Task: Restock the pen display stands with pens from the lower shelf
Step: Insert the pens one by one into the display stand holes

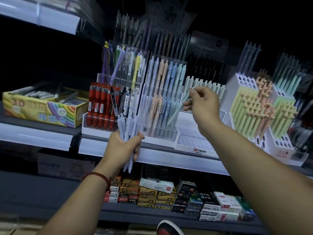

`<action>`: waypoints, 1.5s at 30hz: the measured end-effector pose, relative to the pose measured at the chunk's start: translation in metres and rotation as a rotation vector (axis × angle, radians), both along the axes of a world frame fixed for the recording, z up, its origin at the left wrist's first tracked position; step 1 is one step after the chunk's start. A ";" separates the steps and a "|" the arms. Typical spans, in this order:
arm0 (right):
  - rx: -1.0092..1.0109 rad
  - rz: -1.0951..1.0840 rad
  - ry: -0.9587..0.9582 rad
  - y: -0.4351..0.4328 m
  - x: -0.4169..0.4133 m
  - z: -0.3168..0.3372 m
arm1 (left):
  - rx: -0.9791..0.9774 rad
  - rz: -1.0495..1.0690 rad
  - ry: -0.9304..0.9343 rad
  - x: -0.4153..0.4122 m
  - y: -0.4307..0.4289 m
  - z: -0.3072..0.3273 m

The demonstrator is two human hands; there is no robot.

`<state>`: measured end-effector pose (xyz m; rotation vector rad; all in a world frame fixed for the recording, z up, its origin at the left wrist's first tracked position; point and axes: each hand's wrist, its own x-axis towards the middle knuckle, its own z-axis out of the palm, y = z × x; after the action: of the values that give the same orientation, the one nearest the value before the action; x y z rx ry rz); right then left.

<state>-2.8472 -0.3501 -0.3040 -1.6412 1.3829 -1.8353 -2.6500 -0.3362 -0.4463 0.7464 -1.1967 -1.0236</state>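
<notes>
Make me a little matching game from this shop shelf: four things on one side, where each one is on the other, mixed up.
Things:
1. bundle of pale lilac pens
2. single mint pen
3. yellow 3-D box
4. stacked refill boxes

Places:
A. lower shelf
B. far left of the display shelf
C. gripped in the left hand
D. pinched by the right hand

Pairs: 1-C, 2-D, 3-B, 4-A

Standing side by side along the shelf (169, 158): display stands (159, 106), with an open box (42, 109) at left. Lying below on the lower shelf (152, 214): stacked pen boxes (152, 195).
</notes>
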 end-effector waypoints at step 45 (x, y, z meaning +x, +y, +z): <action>0.652 0.831 0.241 0.022 0.036 -0.023 | 0.035 -0.610 0.015 0.005 0.016 -0.004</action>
<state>-2.8116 -0.3279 -0.3275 -1.7017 0.9733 -0.6529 -2.6451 -0.3199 -0.4505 0.3975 -1.4339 -1.5473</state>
